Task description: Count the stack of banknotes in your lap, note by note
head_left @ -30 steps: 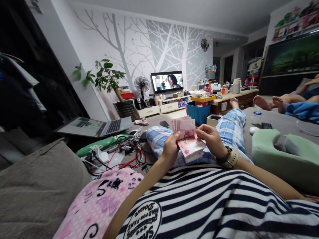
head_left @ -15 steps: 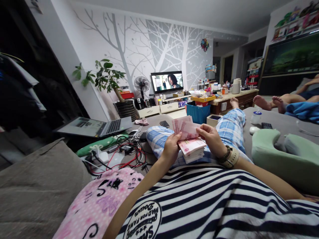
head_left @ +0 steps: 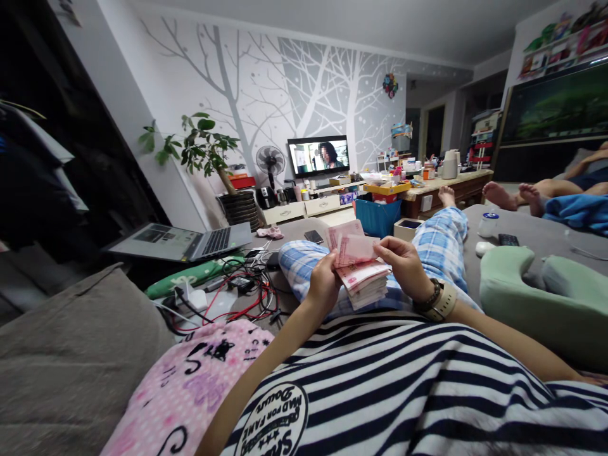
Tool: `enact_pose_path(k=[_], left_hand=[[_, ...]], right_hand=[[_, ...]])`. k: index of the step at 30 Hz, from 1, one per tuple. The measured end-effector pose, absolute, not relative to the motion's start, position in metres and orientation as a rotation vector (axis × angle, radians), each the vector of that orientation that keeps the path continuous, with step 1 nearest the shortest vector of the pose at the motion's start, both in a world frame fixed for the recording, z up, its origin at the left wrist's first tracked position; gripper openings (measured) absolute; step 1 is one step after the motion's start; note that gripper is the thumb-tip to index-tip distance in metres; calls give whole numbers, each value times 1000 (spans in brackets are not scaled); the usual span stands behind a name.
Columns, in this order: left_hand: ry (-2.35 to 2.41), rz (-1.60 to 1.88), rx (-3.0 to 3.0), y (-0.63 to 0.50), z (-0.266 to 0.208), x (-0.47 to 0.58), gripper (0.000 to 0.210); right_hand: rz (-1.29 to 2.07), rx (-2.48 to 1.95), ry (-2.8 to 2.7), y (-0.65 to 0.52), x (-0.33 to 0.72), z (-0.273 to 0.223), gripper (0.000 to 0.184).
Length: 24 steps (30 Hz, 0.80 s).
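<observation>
A thick stack of red and pink banknotes (head_left: 365,285) is in my left hand (head_left: 325,278), whose fingers are closed around its left side. Upper notes (head_left: 344,235) fan up and away from the stack. At the right edge of one raised banknote (head_left: 358,247), my right hand (head_left: 403,263) pinches with thumb and forefinger. The palm side of my left hand is hidden by the money. Both hands are over my lap, above blue checked trousers (head_left: 439,244). A pale watch (head_left: 444,301) and a beaded bracelet circle my right wrist.
On the left lie an open laptop (head_left: 213,244), tangled cables (head_left: 256,297) and a pink blanket (head_left: 199,373). A green neck pillow (head_left: 506,285), a remote (head_left: 508,239) and a lidded jar (head_left: 488,225) are on the right. Another person's feet (head_left: 503,195) rest beyond them.
The fanned notes have shifted slightly left and lower, and the raised note's angle has changed. My left hand has tilted a little; my right hand stays at the note's edge.
</observation>
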<state>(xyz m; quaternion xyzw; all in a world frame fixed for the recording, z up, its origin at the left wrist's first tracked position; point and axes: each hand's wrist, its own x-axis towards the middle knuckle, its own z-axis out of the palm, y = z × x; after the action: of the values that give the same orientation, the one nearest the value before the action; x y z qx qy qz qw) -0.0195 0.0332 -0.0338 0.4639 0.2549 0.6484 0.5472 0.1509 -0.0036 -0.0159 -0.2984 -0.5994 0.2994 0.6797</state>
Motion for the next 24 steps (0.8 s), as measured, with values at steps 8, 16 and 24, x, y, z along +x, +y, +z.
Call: enact_pose_path(k=[8, 16, 24], left_hand=[[649, 1555, 1264, 29, -32, -23, 11], [634, 1515, 1336, 22, -25, -20, 20], [577, 1478, 1130, 16, -18, -17, 18]], right_hand=[[708, -642, -1356, -5, 150, -17, 34], [770, -645, -1366, -6, 150, -18, 36], [775, -648, -1374, -9, 149, -16, 40]])
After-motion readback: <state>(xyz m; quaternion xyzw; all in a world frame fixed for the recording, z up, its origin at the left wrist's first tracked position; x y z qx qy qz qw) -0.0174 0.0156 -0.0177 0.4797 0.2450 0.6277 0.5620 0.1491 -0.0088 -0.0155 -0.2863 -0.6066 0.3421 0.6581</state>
